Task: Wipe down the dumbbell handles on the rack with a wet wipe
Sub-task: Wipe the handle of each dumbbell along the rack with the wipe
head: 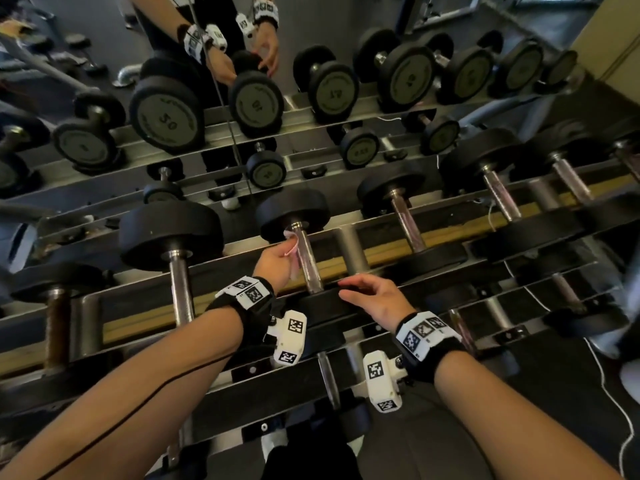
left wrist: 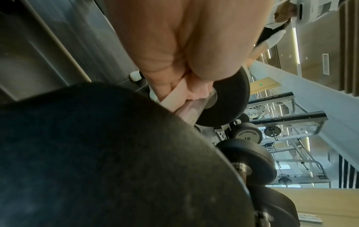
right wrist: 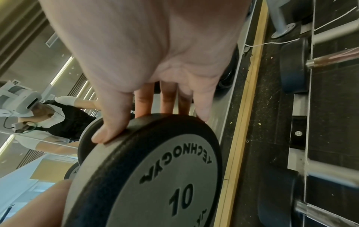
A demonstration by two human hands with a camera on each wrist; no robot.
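A black dumbbell marked 10 lies on the rack's top tier, its chrome handle running away from me to the far head. My left hand pinches a pink wet wipe and holds it against the handle's far end, next to the far head. My right hand rests on the rim of the near head, fingers laid over its top and thumb on its edge.
More dumbbells sit on either side, with handles on the left and the right. A lower tier holds another handle. Behind the rack a mirror reflects it. A white cable trails on the floor at the right.
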